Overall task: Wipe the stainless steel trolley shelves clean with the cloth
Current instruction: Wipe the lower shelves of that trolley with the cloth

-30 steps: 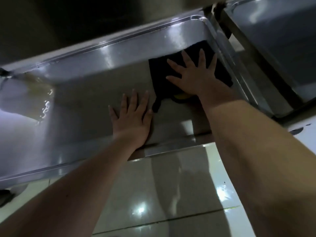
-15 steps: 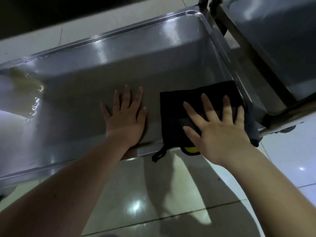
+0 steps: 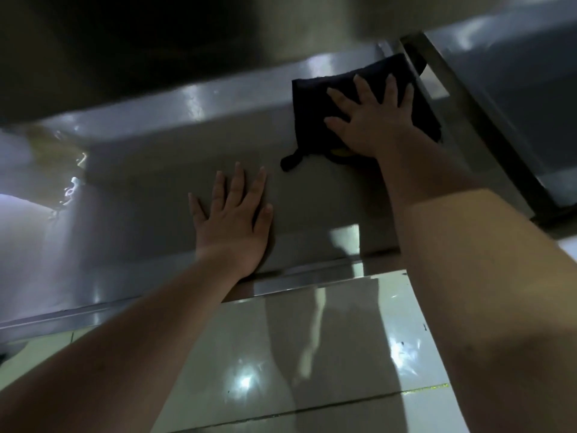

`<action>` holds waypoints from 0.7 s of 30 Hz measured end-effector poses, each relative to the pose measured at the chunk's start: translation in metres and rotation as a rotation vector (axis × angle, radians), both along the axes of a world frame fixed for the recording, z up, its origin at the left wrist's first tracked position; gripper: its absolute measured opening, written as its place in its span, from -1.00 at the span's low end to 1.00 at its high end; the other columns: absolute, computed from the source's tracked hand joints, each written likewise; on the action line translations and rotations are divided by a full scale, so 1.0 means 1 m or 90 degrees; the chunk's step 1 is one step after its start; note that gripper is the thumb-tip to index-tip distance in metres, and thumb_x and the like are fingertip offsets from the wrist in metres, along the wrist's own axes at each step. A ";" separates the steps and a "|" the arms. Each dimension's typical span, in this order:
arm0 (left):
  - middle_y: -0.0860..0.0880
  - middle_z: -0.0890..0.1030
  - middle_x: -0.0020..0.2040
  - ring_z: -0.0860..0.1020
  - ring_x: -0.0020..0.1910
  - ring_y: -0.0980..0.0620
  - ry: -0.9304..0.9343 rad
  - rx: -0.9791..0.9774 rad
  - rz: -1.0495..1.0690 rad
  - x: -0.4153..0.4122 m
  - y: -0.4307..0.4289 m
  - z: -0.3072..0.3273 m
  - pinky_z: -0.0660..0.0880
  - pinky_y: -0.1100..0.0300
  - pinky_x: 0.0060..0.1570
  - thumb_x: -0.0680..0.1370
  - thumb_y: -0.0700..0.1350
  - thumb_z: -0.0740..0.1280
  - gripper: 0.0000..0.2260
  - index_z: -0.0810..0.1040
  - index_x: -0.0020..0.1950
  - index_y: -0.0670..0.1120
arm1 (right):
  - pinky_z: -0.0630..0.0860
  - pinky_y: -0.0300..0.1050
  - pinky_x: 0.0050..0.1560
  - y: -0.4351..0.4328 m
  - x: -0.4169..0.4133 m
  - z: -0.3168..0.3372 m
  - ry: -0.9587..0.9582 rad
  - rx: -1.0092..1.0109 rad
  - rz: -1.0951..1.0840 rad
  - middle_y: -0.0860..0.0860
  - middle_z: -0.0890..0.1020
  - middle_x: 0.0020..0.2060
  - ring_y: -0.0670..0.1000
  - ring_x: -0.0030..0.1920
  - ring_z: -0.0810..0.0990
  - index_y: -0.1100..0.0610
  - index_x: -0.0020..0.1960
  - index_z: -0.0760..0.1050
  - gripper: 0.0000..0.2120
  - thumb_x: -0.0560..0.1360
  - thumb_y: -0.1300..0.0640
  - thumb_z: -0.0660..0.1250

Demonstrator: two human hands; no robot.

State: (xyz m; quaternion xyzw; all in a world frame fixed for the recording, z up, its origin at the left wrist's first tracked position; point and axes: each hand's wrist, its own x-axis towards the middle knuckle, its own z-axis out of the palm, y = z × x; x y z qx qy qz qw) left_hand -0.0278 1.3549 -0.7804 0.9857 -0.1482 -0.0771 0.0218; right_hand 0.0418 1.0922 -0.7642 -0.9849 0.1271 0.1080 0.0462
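A low stainless steel trolley shelf (image 3: 150, 170) with a raised rim fills the middle of the view. A dark cloth (image 3: 312, 101) lies flat in its far right corner, a small loop trailing from its near edge. My right hand (image 3: 371, 120) presses on the cloth with straight, spread fingers. My left hand (image 3: 234, 220) rests flat on the bare shelf near the front rim, apart from the cloth, fingers straight.
A steel upright post (image 3: 474, 120) and a second shelf (image 3: 515, 73) stand at the right. An upper shelf's dark underside (image 3: 140, 42) hangs over the far side. Glossy floor tiles (image 3: 281, 354) lie below the front rim. A bright yellowish reflection (image 3: 59, 151) shows at the shelf's left.
My right hand pulled the cloth to the shelf's near right edge, then pushed it back to the far right corner. My left hand stayed flat in the same spot.
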 end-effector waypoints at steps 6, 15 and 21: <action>0.10 -0.21 0.61 -0.23 0.58 -0.01 -0.001 0.000 0.001 0.002 -0.004 0.000 -0.26 -0.30 0.46 0.64 0.16 -0.10 -0.49 -0.21 0.57 0.28 | -0.33 0.35 0.45 0.025 -0.116 0.004 0.016 0.053 -0.028 -0.09 -0.25 0.58 0.31 0.52 -0.32 -0.38 0.51 -0.27 -0.43 0.56 -0.37 -0.14; 0.06 -0.09 0.62 -0.17 0.59 -0.07 0.048 -0.127 -0.014 0.018 0.022 0.015 -0.21 -0.21 0.50 0.68 0.06 0.03 -0.51 -0.04 0.59 0.22 | -0.27 0.35 0.46 0.060 -0.181 0.002 0.026 0.008 -0.005 -0.13 -0.26 0.57 0.30 0.53 -0.31 -0.43 0.46 -0.34 -0.43 0.52 -0.40 -0.18; 0.14 -0.13 0.61 -0.22 0.58 -0.10 -0.012 0.000 0.066 0.038 0.122 0.009 -0.26 -0.38 0.42 0.64 0.23 -0.04 -0.52 -0.04 0.56 0.31 | -0.25 0.39 0.45 0.082 -0.183 0.010 0.068 0.012 -0.022 -0.18 -0.29 0.55 0.32 0.52 -0.30 -0.40 0.45 -0.40 -0.42 0.51 -0.37 -0.23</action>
